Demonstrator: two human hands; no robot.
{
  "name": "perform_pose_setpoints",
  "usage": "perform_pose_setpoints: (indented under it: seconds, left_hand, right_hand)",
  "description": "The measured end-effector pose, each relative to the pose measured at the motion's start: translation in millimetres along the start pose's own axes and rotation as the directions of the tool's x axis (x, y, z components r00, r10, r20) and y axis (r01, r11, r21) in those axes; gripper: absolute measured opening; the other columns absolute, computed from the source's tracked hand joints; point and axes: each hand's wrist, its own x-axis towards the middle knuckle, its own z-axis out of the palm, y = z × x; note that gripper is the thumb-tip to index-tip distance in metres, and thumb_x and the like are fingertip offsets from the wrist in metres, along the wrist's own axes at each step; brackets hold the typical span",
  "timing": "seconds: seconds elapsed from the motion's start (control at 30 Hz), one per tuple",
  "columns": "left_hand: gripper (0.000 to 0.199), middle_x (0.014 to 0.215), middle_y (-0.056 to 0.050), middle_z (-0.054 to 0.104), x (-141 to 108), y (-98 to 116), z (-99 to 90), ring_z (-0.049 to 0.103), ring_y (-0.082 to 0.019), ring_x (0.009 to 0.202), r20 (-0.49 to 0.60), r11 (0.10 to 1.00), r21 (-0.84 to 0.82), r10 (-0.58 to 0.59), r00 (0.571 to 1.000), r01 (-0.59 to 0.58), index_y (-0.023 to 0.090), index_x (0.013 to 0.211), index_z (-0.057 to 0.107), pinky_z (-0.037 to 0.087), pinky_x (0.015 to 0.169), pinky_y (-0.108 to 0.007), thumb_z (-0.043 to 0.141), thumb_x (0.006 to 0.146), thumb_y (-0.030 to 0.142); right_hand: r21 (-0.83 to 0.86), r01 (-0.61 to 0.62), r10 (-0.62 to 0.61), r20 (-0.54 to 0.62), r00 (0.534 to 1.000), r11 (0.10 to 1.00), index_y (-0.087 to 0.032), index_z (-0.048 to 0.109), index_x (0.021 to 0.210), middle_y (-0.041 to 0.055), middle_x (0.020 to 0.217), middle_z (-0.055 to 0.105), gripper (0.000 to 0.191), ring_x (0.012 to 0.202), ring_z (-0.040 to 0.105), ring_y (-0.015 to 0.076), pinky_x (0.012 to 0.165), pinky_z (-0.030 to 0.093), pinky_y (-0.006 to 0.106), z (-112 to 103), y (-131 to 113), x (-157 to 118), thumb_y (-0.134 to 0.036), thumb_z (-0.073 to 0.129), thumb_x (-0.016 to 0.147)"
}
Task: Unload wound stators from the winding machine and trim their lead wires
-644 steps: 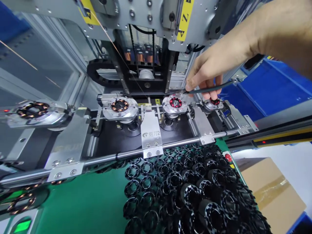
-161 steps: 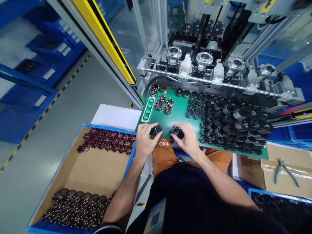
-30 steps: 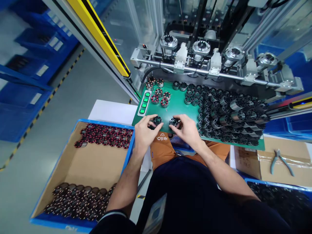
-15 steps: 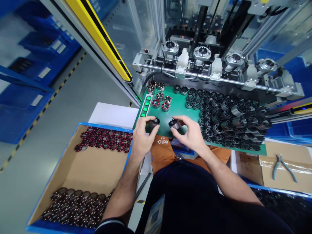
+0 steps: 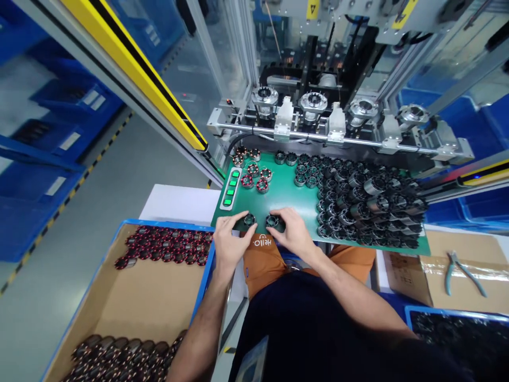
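My left hand [image 5: 233,239] grips a dark motor stator core [image 5: 249,219] between thumb and forefinger at the front edge of the green work surface [image 5: 278,200]. A second stator core [image 5: 272,220] is pinched the same way in my right hand [image 5: 292,231]. The two cores sit a short gap apart, their slotted ends facing up. Beyond them lie several copper-wound stators [image 5: 262,185], some with red rims. Many unwound black stator cores [image 5: 350,196] stand in rows and stacks to the right of my right hand.
A winding machine with several round holders [image 5: 314,101] spans the back. Green-lit buttons [image 5: 231,183] sit at the left edge. On the lower left, a blue-rimmed bin [image 5: 207,276] holds wound stators. Pliers [image 5: 451,273] rest on a cardboard box [image 5: 477,249] at right.
Both hands have drawn slightly toward my body with the stator cores, which now stand more upright. The camera view has tilted up, showing more of the machine.
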Motion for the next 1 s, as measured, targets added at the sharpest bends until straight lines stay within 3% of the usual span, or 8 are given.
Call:
perform_pose_setpoints:
  seconds: [0.17,0.27,0.37,0.5,0.63,0.8,0.93,1.0]
  left_hand:
    - [0.039,0.114,-0.004,0.090,32.3,35.5,-7.0,0.081,-0.024,0.090,0.081,0.991,-0.134,0.035,0.996,-0.024,0.031,0.135,0.092,0.071,0.087,-0.040,0.093,0.100,0.047]
    - [0.044,0.127,-0.006,0.091,78.0,76.5,-8.3,0.088,-0.024,0.103,0.113,0.947,-0.316,0.096,0.989,-0.055,0.028,0.138,0.090,0.075,0.098,-0.040,0.096,0.098,0.048]
    - [0.045,0.123,-0.006,0.091,138.1,129.9,-0.4,0.089,-0.023,0.100,0.132,0.894,-0.423,0.223,0.966,-0.149,0.026,0.132,0.090,0.077,0.100,-0.038,0.101,0.091,0.043]
    - [0.045,0.129,-0.007,0.089,227.1,208.9,44.4,0.086,-0.024,0.100,0.220,0.823,-0.443,0.485,0.847,-0.356,0.022,0.131,0.088,0.076,0.097,-0.039,0.099,0.089,0.035]
    - [0.047,0.126,-0.007,0.089,305.2,272.8,130.8,0.083,-0.025,0.098,0.296,0.814,-0.273,0.579,0.760,-0.514,0.019,0.131,0.086,0.069,0.107,-0.046,0.094,0.085,0.018]
    - [0.039,0.121,-0.006,0.088,353.7,297.1,225.3,0.081,-0.021,0.114,0.426,0.887,-0.084,0.445,0.788,-0.455,0.011,0.122,0.083,0.061,0.122,-0.037,0.098,0.086,0.017]
    - [0.038,0.107,-0.002,0.085,365.1,282.1,256.1,0.080,-0.018,0.109,0.461,0.909,-0.054,0.390,0.797,-0.414,0.012,0.113,0.083,0.063,0.118,-0.038,0.100,0.079,0.013]
    - [0.043,0.102,-0.001,0.083,371.0,274.0,262.4,0.079,-0.021,0.106,0.468,0.908,-0.058,0.392,0.792,-0.416,0.015,0.114,0.086,0.064,0.115,-0.042,0.103,0.074,0.012]
  right_hand:
    - [-0.004,0.119,-0.119,-0.058,0.991,0.993,-0.048,0.080,0.133,0.0002,0.119,0.090,0.035,0.103,0.087,0.0355,0.086,0.077,0.062,-67.8,-64.0,11.4,-0.046,0.090,0.099]
    - [-0.086,0.154,-0.165,-0.141,0.976,0.984,-0.038,0.084,0.140,0.0043,0.132,0.090,0.033,0.116,0.087,0.0328,0.104,0.075,0.059,-149.8,-96.4,29.0,-0.034,0.087,0.107]
    - [-0.311,0.168,-0.233,-0.185,0.955,0.935,-0.030,0.090,0.138,0.0072,0.122,0.091,0.041,0.097,0.085,0.0274,0.092,0.074,0.049,-245.9,-96.7,62.5,-0.041,0.100,0.100]
    - [-0.497,0.109,-0.241,-0.211,0.947,0.861,-0.022,0.094,0.131,0.0082,0.108,0.092,0.045,0.080,0.081,0.0173,0.073,0.062,0.036,-365.6,-47.5,125.1,-0.044,0.105,0.093]
    - [-0.709,-0.124,-0.050,-0.220,0.974,0.694,-0.003,0.091,0.130,0.0091,0.103,0.091,0.068,0.084,0.084,0.0161,0.082,0.057,0.041,-443.2,25.0,178.0,-0.055,0.096,0.086]
    - [-0.765,-0.207,0.051,-0.222,0.974,0.610,-0.001,0.089,0.098,0.0150,0.106,0.091,0.058,0.100,0.090,0.0184,0.088,0.061,0.033,-474.0,104.6,206.7,-0.059,0.086,0.099]
    - [-0.742,-0.197,0.090,-0.182,0.979,0.641,-0.005,0.086,0.089,0.0129,0.110,0.091,0.058,0.102,0.090,0.0152,0.095,0.064,0.031,-484.5,144.5,214.8,-0.057,0.074,0.113]
    - [-0.744,-0.142,0.070,-0.128,0.989,0.653,-0.009,0.089,0.095,0.0095,0.106,0.091,0.046,0.100,0.089,0.0193,0.101,0.068,0.038,-491.3,156.0,218.0,-0.054,0.093,0.103]
